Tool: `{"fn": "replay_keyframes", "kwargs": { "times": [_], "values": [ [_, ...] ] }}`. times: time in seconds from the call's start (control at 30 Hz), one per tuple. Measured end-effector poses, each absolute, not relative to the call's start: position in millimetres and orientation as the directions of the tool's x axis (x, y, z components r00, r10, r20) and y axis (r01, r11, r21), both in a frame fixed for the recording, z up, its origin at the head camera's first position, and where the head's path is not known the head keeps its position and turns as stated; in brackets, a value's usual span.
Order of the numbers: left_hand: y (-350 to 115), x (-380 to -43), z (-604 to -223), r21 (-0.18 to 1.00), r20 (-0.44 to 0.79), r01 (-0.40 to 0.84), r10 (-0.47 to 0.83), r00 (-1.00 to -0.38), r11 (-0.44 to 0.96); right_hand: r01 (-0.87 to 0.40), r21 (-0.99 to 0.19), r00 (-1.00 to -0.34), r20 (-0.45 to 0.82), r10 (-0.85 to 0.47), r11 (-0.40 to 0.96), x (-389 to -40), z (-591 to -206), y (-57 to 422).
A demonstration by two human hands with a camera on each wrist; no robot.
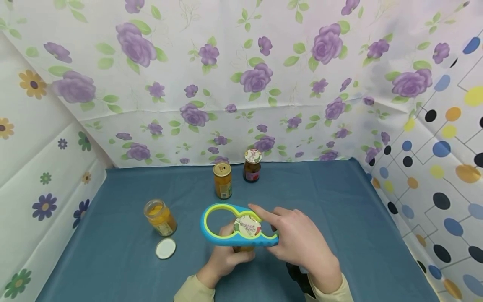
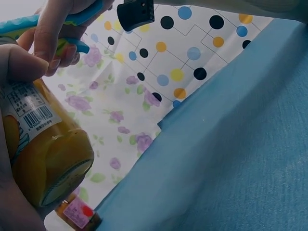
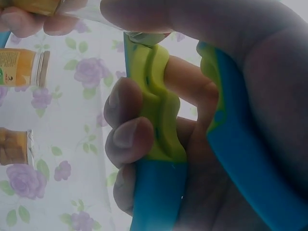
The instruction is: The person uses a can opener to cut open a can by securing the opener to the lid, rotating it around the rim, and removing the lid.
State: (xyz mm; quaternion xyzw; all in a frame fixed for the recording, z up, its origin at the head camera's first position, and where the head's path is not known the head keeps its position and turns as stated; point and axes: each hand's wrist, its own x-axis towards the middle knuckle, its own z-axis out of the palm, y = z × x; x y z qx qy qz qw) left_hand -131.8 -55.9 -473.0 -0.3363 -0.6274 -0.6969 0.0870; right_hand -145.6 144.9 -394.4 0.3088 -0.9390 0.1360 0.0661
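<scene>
In the head view my left hand (image 1: 222, 261) grips a glass jar with a patterned lid (image 1: 247, 226). The left wrist view shows that jar (image 2: 57, 159) tilted, with yellow-orange contents and a barcode label. My right hand (image 1: 299, 237) holds a blue and lime-green jar opener (image 1: 241, 241), its fingers curled around one of the handles (image 3: 161, 192) in the right wrist view. From above, the opener's arms lie on both sides of the patterned lid, and its large loop extends to the left. Most of the held jar is hidden beneath the opener.
An uncovered jar of orange contents (image 1: 161, 218) stands at the left, with a loose white lid (image 1: 165, 248) in front of it. Farther back are a gold-lidded jar (image 1: 223, 182) and a dark jar with patterned lid (image 1: 252, 167). A blue cloth (image 1: 339, 201) covers the table.
</scene>
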Motion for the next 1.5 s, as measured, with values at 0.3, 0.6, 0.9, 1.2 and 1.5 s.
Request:
{"fn": "replay_keyframes", "kwargs": {
  "times": [0.3, 0.6, 0.9, 1.2, 1.5],
  "values": [
    [-61, -141, -503, 0.837, 0.545, 0.515, 0.349, -0.762, -0.185, -0.628, -0.22, -0.777, 0.232, -0.586, 0.746, -143, -394, 147],
    [-63, -145, -510, 0.876, 0.48, 0.457, 0.382, -0.79, -0.157, -0.655, -0.192, -0.752, 0.252, -0.609, 0.73, -144, -392, 149],
    [-64, -144, -503, 0.874, 0.479, 0.465, 0.407, -0.778, -0.142, -0.672, -0.197, -0.738, 0.262, -0.622, 0.714, -144, -393, 151],
    [-66, -146, -509, 0.888, 0.453, 0.434, 0.435, -0.778, -0.149, -0.685, -0.197, -0.725, 0.273, -0.632, 0.701, -145, -394, 153],
    [-68, -149, -511, 0.908, 0.416, 0.382, 0.483, -0.771, -0.172, -0.695, -0.19, -0.716, 0.273, -0.643, 0.694, -146, -393, 155]
  ]
}}
